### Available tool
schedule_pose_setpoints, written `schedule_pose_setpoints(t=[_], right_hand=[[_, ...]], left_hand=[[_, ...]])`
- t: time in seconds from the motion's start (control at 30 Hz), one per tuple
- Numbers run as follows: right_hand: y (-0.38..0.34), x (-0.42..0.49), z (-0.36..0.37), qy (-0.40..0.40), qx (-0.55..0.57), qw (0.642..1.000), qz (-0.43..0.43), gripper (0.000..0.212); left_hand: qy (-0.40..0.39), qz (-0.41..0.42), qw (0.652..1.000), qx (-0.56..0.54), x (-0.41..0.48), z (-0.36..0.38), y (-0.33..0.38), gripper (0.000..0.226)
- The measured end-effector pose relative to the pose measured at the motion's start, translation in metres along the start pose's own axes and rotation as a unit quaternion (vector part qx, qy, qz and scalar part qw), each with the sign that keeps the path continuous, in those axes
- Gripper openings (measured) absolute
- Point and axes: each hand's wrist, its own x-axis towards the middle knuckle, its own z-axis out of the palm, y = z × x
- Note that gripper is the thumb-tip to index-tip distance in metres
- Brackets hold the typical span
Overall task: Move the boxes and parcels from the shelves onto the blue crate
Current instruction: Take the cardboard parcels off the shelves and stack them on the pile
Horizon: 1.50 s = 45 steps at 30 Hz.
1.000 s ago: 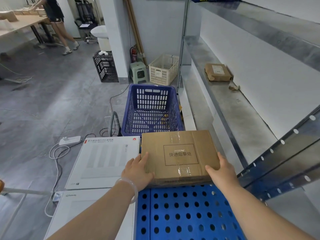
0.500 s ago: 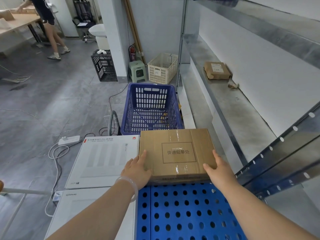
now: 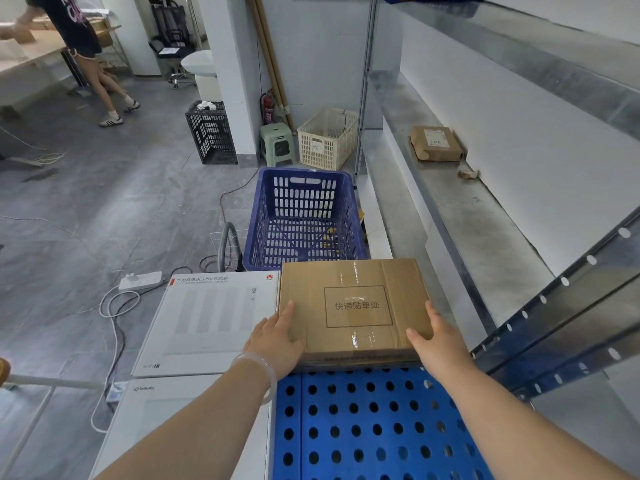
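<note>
A flat brown cardboard box [image 3: 353, 303] with a printed label square lies on the far end of the blue perforated crate top [image 3: 363, 427]. My left hand [image 3: 277, 337] grips its near left corner, thumb on top. My right hand [image 3: 433, 337] grips its near right corner the same way. To its left, two white flat boxes [image 3: 207, 317] lie side by side with it, one nearer white box [image 3: 180, 420] below. A small brown parcel [image 3: 434, 143] stays on the metal shelf [image 3: 485, 230] farther off, with a crumpled scrap [image 3: 467, 173] beside it.
A dark blue basket [image 3: 304, 220] stands on the floor beyond the crate. A cream basket [image 3: 327, 138], a green stool [image 3: 278, 143] and a black crate [image 3: 211, 133] sit near the pillar. Cables and a power strip [image 3: 140, 280] lie at left. A person [image 3: 86, 46] walks far left.
Both hands have slid the brown box slightly forward on the crate. The person in the background has walked to the right.
</note>
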Motion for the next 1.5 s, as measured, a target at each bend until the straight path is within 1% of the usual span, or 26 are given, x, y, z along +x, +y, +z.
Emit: schedule_pose_setpoints(t=[0.27, 0.67, 0.8, 0.93, 1.07, 1.17, 1.23, 1.33, 1.4, 1.5], right_hand=[[-0.002, -0.001, -0.003, -0.006, -0.001, 1.0, -0.003, 0.08], [-0.001, -0.001, -0.007, -0.026, -0.029, 0.999, -0.013, 0.085], [-0.004, -0.009, -0.013, -0.011, -0.09, 0.995, -0.035, 0.088], [-0.006, -0.019, -0.018, -0.005, -0.143, 0.987, -0.067, 0.094], [-0.001, -0.03, -0.019, 0.02, -0.21, 0.971, -0.113, 0.101], [0.006, -0.048, -0.022, 0.035, -0.245, 0.961, -0.128, 0.104], [0.01, -0.067, -0.026, 0.056, -0.253, 0.958, -0.126, 0.106], [0.015, -0.1, -0.032, 0.109, -0.255, 0.953, -0.123, 0.108], [0.022, -0.129, -0.032, 0.142, -0.247, 0.953, -0.104, 0.108], [0.036, -0.18, -0.024, 0.165, -0.248, 0.952, -0.071, 0.107]], left_hand=[[0.009, 0.012, 1.0, -0.015, -0.003, -0.001, 0.001, 0.079], [0.012, 0.002, 1.0, -0.005, -0.009, 0.0, 0.008, 0.081], [0.028, 0.001, 1.0, 0.012, -0.017, 0.0, 0.014, 0.082], [0.068, 0.022, 0.996, 0.052, -0.026, 0.002, 0.024, 0.083], [0.082, 0.06, 0.99, 0.099, -0.038, 0.005, 0.034, 0.083], [0.076, 0.096, 0.984, 0.132, -0.05, 0.009, 0.042, 0.082], [0.075, 0.13, 0.976, 0.158, -0.059, 0.011, 0.05, 0.081], [0.092, 0.199, 0.958, 0.187, -0.07, 0.011, 0.069, 0.081], [0.099, 0.246, 0.946, 0.189, -0.082, 0.016, 0.081, 0.08], [0.079, 0.313, 0.926, 0.196, -0.11, 0.03, 0.092, 0.081]])
